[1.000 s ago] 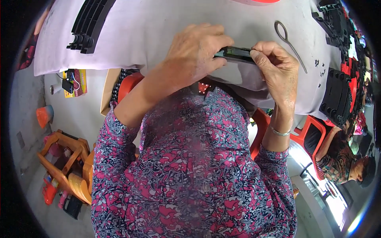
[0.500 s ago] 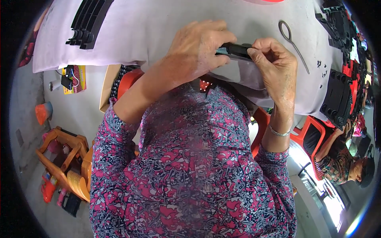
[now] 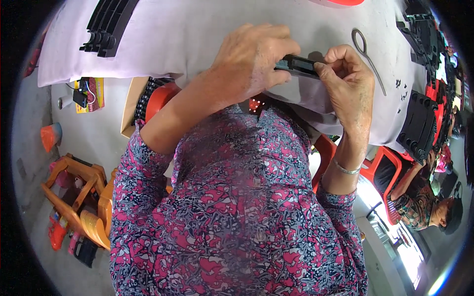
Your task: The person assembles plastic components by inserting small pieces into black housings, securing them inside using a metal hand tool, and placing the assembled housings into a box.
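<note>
Between my two hands is a black plastic strip [image 3: 302, 65] with a slotted, shiny face, held just above the table's near edge. My left hand [image 3: 256, 56] is closed, its thumb and fingers pinching the strip's left end. My right hand [image 3: 346, 79] grips the right end between thumb and bent forefinger. The fingertips hide both ends of the strip. To the right of my right hand lies a grey metal tool with a looped handle [image 3: 362, 43] and a thin straight shaft. Several tiny black pieces [image 3: 401, 91] are scattered farther right.
Black slotted plastic parts [image 3: 111, 27] lie at the table's far left; more such parts [image 3: 418, 126] are along its right side. A red rim [image 3: 340, 2] shows at the far edge. Below stand an open carton [image 3: 136, 106] and wooden chair [image 3: 76, 185]. Another person [image 3: 419, 204] sits at right.
My hands and the strip appear slightly farther right, and the strip has tilted so more of its slotted face shows. My grip stays the same. The whole view has shifted a little.
</note>
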### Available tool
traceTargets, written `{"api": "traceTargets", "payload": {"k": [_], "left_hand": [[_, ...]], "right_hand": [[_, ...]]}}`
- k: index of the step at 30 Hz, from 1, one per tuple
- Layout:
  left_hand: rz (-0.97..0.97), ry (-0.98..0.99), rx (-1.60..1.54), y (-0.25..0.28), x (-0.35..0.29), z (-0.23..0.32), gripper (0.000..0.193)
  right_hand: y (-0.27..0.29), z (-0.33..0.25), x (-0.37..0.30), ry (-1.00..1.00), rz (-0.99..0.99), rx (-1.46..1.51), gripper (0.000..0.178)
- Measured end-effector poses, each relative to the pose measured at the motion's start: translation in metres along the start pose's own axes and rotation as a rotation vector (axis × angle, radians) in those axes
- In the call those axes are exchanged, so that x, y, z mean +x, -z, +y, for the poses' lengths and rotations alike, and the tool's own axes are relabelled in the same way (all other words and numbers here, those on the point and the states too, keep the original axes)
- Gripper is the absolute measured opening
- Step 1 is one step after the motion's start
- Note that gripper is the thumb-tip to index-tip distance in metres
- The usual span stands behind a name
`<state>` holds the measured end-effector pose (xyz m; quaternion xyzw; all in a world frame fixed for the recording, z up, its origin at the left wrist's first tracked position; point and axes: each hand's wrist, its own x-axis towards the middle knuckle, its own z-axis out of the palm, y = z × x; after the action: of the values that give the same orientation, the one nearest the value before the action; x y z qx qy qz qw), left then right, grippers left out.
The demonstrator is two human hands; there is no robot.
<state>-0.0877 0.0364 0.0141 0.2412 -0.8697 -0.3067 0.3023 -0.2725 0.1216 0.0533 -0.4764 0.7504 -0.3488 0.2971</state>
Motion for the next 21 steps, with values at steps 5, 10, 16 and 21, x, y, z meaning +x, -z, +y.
{"api": "traceTargets", "payload": {"k": [5,10,16,21], "left_hand": [[-0.009,-0.031,-0.009,-0.002,-0.002,-0.004,0.033],[0.051,-0.065,-0.008,-0.005,-0.005,-0.007,0.034],[-0.049,0.031,-0.144,0.009,-0.002,-0.002,0.036],[-0.033,-0.086,-0.053,0.008,-0.006,0.003,0.029]], "right_hand": [[-0.005,-0.002,-0.003,-0.006,0.038,-0.005,0.012],[-0.007,-0.001,-0.005,-0.001,0.068,-0.014,0.012],[-0.009,-0.003,-0.006,-0.009,0.12,-0.017,0.012],[-0.011,-0.003,-0.008,0.023,0.165,-0.098,0.013]]}}
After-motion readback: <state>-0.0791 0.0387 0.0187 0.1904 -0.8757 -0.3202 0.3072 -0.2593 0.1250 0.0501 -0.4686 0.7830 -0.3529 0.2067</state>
